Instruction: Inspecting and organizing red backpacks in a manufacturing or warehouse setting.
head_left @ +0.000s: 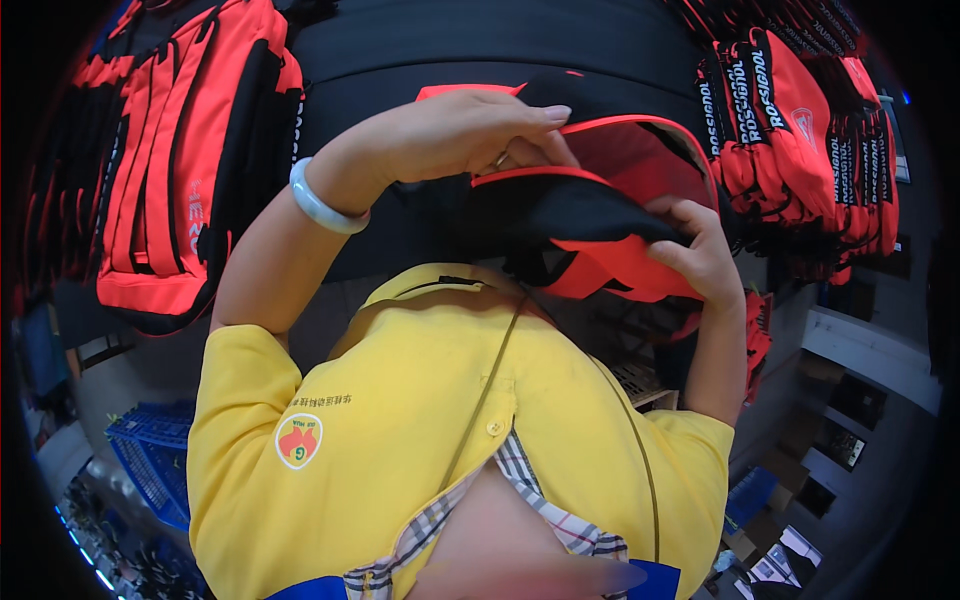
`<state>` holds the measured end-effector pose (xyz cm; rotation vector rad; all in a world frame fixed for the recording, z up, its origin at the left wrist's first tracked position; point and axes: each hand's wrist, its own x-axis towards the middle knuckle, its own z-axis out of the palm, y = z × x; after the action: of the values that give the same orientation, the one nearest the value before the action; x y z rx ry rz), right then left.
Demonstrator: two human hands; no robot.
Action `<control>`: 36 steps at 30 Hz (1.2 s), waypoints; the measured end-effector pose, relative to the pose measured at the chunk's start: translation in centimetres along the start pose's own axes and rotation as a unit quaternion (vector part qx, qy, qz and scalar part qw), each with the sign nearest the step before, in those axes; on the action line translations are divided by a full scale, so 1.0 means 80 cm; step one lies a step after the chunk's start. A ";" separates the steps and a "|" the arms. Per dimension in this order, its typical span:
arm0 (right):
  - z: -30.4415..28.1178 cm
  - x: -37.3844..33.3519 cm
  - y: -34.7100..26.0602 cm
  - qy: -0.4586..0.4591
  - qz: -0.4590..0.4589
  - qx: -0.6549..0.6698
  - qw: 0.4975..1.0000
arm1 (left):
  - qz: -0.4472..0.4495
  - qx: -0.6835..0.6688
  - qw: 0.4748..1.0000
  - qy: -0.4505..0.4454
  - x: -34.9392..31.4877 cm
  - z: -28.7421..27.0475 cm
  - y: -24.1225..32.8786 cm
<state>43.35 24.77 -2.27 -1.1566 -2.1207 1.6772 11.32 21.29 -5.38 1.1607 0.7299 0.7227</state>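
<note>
A black and bright red fabric bag (570,212) lies in front of my body, its mouth gaping open with red edging and a reddish inside showing. My left hand (480,130) reaches over the opening, fingers bent down at the red-edged rim and partly hidden. At the other end, my right hand (705,250) grips the black panel's edge, thumb on the outside and fingers over the rim. A pale bangle (325,200) circles my left wrist.
Red and black backpacks (185,170) stand in a row on the left. Stacked red and black bags (790,140) fill the right side. A dark tabletop (400,60) stretches behind the bag. A blue plastic crate (150,450) sits low on the left.
</note>
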 end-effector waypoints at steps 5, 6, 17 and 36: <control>-0.034 -0.019 0.028 0.085 0.008 -0.006 0.996 | 0.241 0.080 0.962 0.096 -0.007 0.020 0.030; -0.037 -0.026 0.033 0.085 0.010 -0.008 0.996 | 0.272 0.075 0.950 0.133 -0.022 0.011 0.041; -0.004 -0.054 0.051 0.116 0.016 0.008 0.993 | 0.193 0.024 0.973 0.126 -0.087 0.044 0.008; 0.054 0.003 -0.008 0.144 -0.214 -0.242 0.936 | 0.020 0.119 0.989 -0.082 -0.061 0.074 -0.003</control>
<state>40.32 21.73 -3.22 -0.8798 -2.4225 0.7720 13.41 14.11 -3.59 1.4371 0.6674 0.5755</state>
